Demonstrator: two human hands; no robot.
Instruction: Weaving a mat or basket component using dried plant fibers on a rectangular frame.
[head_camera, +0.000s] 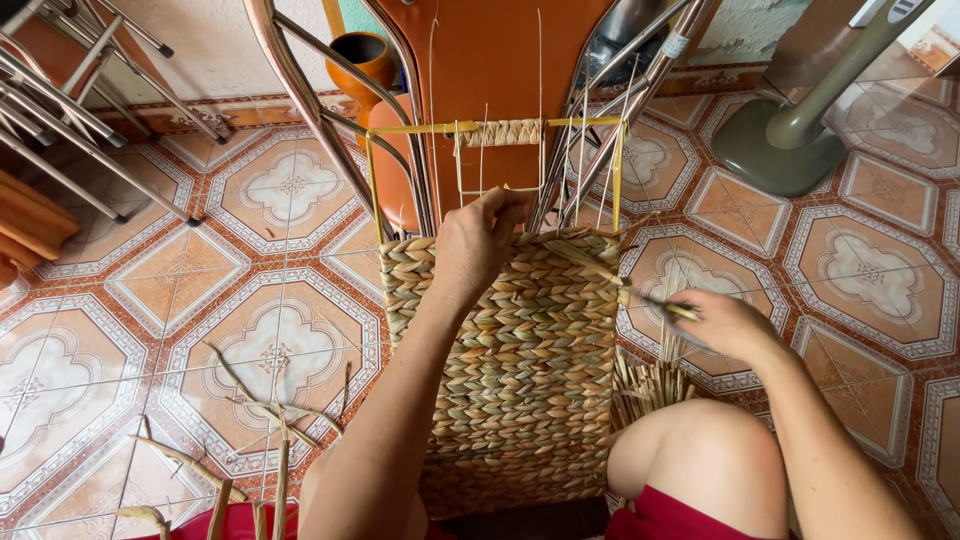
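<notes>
A woven basket (520, 370) lies between the person's knees, tipped so that one flat wall faces the camera. The wall is plaited from dried straw in tight rows of slanted, braid-like stitches, tan with greenish and brown streaks. The weave is finished from the bottom edge up to a ragged top row, just under the left hand. Above that row the yellow wire frame (372, 180) stands bare, with thin upright strands running to its top bar. A short patch of weave (503, 132) is wrapped around the middle of that bar.

The left hand (478, 245) rests on the top edge of the basket, fingers curled down over the last row and into the strands; it seems to be pinching the straw there, but the fingertips are hidden. The right hand (722, 325) sits just right of the basket, fingers closed around a strand (640, 296) that runs back to the basket's upper right corner. Below that hand, against the right knee, a bundle of cut straw ends (650, 385) sticks up beside the basket.

Loose stalks (250, 400) lie on the patterned tile floor (180, 280) left of the basket. Behind the basket stands an orange chair (490, 60) with metal legs. A fan base (780, 145) sits on the floor well to the right of the chair.
</notes>
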